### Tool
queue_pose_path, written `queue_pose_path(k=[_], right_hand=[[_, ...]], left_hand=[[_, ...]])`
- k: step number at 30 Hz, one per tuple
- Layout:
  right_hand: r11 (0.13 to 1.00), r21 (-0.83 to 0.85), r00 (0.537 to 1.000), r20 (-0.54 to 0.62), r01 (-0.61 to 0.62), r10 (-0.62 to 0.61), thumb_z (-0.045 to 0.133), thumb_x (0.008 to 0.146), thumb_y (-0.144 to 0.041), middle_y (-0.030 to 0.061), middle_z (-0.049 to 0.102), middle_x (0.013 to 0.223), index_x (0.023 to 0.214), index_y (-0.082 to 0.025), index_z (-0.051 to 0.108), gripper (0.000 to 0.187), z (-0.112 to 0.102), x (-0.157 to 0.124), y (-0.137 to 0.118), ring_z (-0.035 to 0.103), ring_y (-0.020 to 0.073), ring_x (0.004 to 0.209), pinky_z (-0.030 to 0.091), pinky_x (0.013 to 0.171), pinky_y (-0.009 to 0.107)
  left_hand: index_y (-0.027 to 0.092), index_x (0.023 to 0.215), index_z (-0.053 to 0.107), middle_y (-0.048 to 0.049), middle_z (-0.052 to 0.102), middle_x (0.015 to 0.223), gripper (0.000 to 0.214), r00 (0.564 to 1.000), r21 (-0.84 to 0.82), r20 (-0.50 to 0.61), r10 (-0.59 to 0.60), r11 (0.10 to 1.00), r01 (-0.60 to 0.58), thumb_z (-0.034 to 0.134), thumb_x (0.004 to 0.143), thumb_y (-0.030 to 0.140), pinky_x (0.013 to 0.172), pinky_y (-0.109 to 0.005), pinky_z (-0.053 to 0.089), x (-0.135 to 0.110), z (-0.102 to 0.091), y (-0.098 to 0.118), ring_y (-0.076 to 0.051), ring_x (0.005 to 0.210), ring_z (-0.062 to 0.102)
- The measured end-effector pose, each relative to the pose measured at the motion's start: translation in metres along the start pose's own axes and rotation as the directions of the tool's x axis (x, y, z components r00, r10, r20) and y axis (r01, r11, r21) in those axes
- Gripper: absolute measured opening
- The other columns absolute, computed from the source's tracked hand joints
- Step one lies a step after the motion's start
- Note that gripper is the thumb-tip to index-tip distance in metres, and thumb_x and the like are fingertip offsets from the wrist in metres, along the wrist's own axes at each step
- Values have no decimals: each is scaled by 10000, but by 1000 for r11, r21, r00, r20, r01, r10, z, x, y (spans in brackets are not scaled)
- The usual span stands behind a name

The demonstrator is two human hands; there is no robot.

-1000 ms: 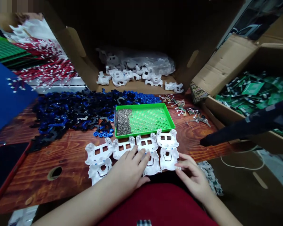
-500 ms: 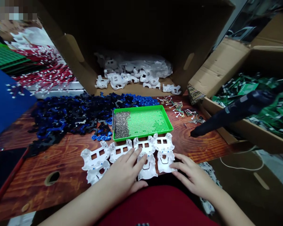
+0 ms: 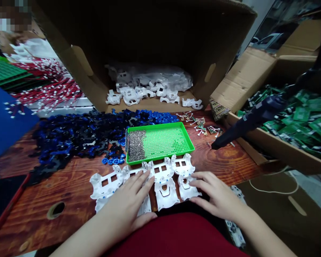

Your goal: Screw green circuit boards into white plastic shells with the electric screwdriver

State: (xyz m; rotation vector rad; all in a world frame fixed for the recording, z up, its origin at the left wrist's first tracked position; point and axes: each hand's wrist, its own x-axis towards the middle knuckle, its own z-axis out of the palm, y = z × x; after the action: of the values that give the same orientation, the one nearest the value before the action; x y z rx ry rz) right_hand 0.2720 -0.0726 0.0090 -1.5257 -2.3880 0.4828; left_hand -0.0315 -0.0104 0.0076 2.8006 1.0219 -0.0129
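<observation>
Dim overhead light, box interior (image 3: 149, 39) v. dark, wide-angle warp at edges, corners soft, slight blur

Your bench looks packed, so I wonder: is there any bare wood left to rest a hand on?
Yes. Bare wooden table lies left of the white plastic shells, around the round hole, and more between the green tray and the cardboard box of green boards. It is crowded behind, where the blue and black parts pile up. Both hands, left hand and right hand, rest open on the shells.

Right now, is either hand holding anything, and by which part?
Nothing is gripped: left hand and right hand lie flat on white plastic shells, fingertips pressing their tops.
</observation>
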Motion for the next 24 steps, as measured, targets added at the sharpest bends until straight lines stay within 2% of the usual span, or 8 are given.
queue_pose_path(k=[4,7,8,11,13,16,20,24], right_hand=[[999,21,969,-246,37,-31,531,830,-305,76,529,1130,1108,-234,497,288,-5,8,-3,505,187,1057,465,884,349],[993,21,902,-418,-113,111,440,875,-281,73,562,1048,998,-201,533,174,-24,40,-9,522,157,1024,449,906,305],[968,-14,889,-400,-250,223,412,888,-301,71,568,1047,998,-196,535,195,-32,61,-11,522,152,1029,441,919,293],[907,-58,850,-377,-418,368,407,893,-295,95,551,1120,1071,-168,535,253,-49,143,-5,505,194,1080,411,956,358],[841,-72,802,-352,-537,482,451,883,-317,110,536,1145,1110,-131,519,301,-56,202,8,517,218,1066,429,916,427],[767,-93,757,-277,-634,592,518,858,-338,91,531,1165,1137,-139,514,343,-62,270,37,544,198,1021,470,856,412],[728,-135,733,-255,-673,631,512,861,-339,86,525,1177,1153,-152,505,347,-62,304,75,543,198,1025,472,858,418],[720,-166,735,-249,-674,631,510,863,-341,86,525,1176,1158,-153,501,351,-56,310,107,544,198,1023,473,856,419]], left_hand=[[177,1414,228,-150,364,1420,802,994,6,-102,33,999,-33,471,781,607,978,-464,404,-7,10,-7,-326,1255,404],[199,1436,119,-130,351,1431,867,985,19,-163,48,999,-45,481,769,619,980,-465,403,-13,11,-15,-317,1257,404],[210,1436,118,-124,351,1431,865,985,31,-168,43,999,-38,485,767,619,975,-475,405,-15,10,-17,-323,1260,398],[233,1423,191,-119,375,1417,830,985,69,-169,25,997,-14,494,757,625,956,-509,410,-18,10,-21,-357,1264,378],[233,1414,232,-123,378,1414,819,983,99,-181,22,995,-4,494,749,634,951,-528,407,-20,10,-21,-377,1264,368],[208,1423,199,-144,355,1419,850,974,171,-224,19,985,21,469,751,652,917,-536,436,-26,7,-20,-391,1244,389],[200,1439,97,-141,365,1408,858,969,253,-245,-25,963,89,463,782,611,880,-464,492,-47,1,-23,-346,1217,445],[217,1437,138,-118,432,1371,836,933,306,-358,-44,938,162,472,770,594,817,-430,533,-79,20,-42,-335,1166,506]])
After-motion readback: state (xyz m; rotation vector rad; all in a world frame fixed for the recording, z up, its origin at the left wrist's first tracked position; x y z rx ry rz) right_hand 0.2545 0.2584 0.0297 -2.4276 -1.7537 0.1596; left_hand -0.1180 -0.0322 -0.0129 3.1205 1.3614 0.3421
